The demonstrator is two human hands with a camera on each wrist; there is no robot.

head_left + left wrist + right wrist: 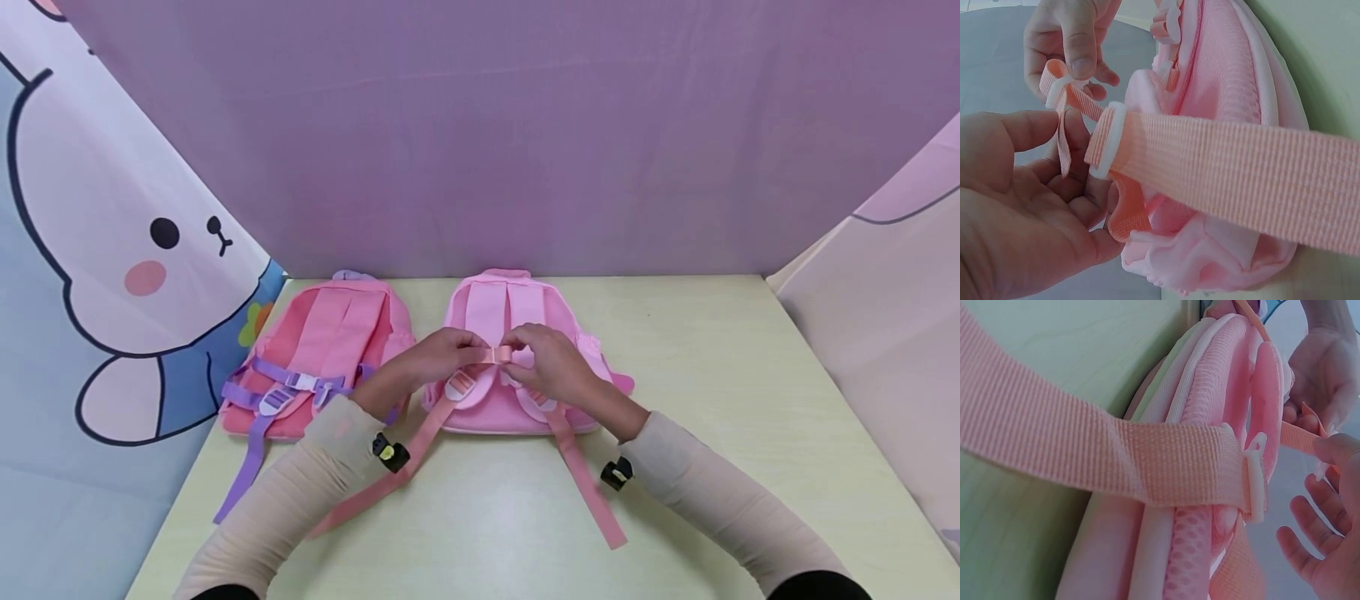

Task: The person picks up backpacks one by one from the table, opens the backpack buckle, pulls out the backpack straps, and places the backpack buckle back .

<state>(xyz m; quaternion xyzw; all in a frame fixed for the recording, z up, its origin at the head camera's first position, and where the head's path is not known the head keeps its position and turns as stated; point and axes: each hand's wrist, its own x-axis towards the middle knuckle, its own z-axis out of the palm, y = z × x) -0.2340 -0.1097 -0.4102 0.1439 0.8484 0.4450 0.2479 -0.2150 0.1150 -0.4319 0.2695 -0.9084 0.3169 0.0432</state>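
Note:
A pink backpack (480, 417) lies on the table with its shoulder-strap side up. Above its middle, a narrow peach chest strap (501, 355) stretches between both hands. My left hand (441, 354) pinches it from the left, with the loose tail hanging at its fingertips in the left wrist view. From the right, my right hand (555, 360) pinches the looped part beside a white plastic piece (1058, 92), its other fingers loosely spread. Wide peach webbing (1229, 175) runs through a white ladder-lock buckle (1110, 140). Fingers partly hide the strap in the head view.
To the left lies a coral backpack (330, 317) with purple straps (258, 454) and a white side-release buckle (303, 382). Two peach webbing tails (592, 500) trail toward the table's front. A purple backdrop (525, 150) rises behind the pale table (720, 367).

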